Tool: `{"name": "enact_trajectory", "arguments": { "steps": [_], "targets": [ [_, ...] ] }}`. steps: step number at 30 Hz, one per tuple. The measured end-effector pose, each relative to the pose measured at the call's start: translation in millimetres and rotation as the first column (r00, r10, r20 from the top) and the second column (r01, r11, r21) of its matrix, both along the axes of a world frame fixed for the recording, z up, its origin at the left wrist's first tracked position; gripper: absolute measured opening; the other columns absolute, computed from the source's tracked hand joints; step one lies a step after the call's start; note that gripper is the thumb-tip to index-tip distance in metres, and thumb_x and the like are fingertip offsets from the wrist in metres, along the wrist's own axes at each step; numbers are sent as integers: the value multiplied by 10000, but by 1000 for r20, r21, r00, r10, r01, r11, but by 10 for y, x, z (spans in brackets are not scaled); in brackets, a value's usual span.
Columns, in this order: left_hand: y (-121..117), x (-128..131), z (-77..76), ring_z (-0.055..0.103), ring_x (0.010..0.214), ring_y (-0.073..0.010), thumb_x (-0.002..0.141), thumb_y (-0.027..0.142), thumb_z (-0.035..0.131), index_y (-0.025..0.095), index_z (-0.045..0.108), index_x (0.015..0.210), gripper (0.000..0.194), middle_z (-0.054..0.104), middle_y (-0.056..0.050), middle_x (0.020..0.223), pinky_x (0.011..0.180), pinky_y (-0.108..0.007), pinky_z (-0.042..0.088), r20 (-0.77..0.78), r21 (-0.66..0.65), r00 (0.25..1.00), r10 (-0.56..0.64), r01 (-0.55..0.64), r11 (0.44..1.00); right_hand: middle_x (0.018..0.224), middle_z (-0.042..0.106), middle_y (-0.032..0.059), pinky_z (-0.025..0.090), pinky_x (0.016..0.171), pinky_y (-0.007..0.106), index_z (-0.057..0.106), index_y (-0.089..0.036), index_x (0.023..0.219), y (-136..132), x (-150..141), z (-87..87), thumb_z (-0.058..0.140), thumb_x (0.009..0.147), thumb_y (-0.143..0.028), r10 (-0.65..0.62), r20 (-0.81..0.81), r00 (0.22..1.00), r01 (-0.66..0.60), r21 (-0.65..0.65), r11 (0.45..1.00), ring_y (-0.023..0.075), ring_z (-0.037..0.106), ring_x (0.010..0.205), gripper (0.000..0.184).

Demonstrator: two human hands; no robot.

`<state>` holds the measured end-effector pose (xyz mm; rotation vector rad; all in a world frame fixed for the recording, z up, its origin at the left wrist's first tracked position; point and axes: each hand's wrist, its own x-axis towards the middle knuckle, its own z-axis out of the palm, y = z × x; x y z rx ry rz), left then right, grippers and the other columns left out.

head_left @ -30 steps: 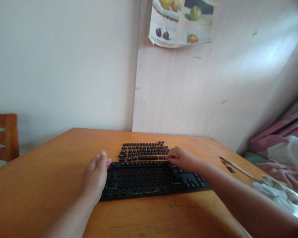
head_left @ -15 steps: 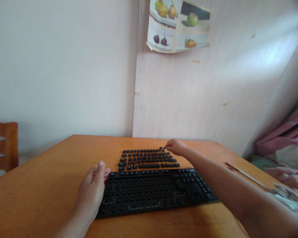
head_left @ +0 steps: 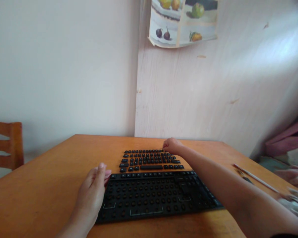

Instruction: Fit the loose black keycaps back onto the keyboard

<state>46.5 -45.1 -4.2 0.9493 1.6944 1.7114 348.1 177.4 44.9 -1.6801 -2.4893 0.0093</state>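
Loose keys [head_left: 151,167] and a black keyboard [head_left: 140,193].
The left hand [head_left: 93,185] is open, thumb up, at the keyboard's end, and the keyboard lies just to its right. The right hand [head_left: 172,145] is past the keyboard, its fingers bent in at the end of the back row of keys; I can't tell if it has one. Other keys sit left of it and nearer. A thin stick [head_left: 255,178] lies to its right on the table [head_left: 47,185].

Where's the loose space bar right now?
Head view, near centre: the space bar lies on the table, just beyond the keyboard's far edge, between smaller loose keycaps.
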Motion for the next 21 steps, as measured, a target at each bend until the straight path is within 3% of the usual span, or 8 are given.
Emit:
{"name": "enact_trajectory", "arguments": {
  "steps": [21],
  "targets": [
    [-13,8,15,689,949,-253,810,682,510,158,637,1019,578,721,-109,975,942,-443,518,18,-9,1000,-19,19,1000,992,726,53,448,759,269,756,-253,917,-163,-49,12,582,768,-242,-2,116,993,-1,25,1000,202,631,946,229]
  ]
}}
